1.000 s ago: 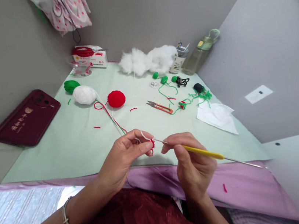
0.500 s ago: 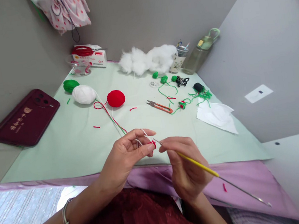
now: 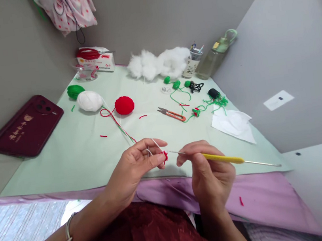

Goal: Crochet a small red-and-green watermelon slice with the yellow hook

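Between thumb and fingertips, my left hand [image 3: 138,163] pinches a small piece of red crochet work [image 3: 165,157]. White yarn [image 3: 156,144] runs over its index finger and loops around the fingers. My right hand [image 3: 212,173] grips a crochet hook [image 3: 223,157] by its yellow handle, the long metal end pointing right. The hook's thin left tip reaches the edge of the red piece; whether it sits in a stitch is too small to tell. Strands trail back from my left hand to a white yarn ball [image 3: 89,101] and a red yarn ball [image 3: 124,105].
Orange thread snips [image 3: 171,114] lie mid-table, with green crocheted bits [image 3: 176,84] behind them. Further back are white stuffing [image 3: 157,64], a pen cup [image 3: 192,63] and a bottle [image 3: 213,57]. A phone [image 3: 25,126] leans at left; white paper [image 3: 231,122] lies at right.
My right hand has shifted slightly right, and the crochet hook has swung from a steep slant to nearly level. My left hand keeps its pinch on the red piece.
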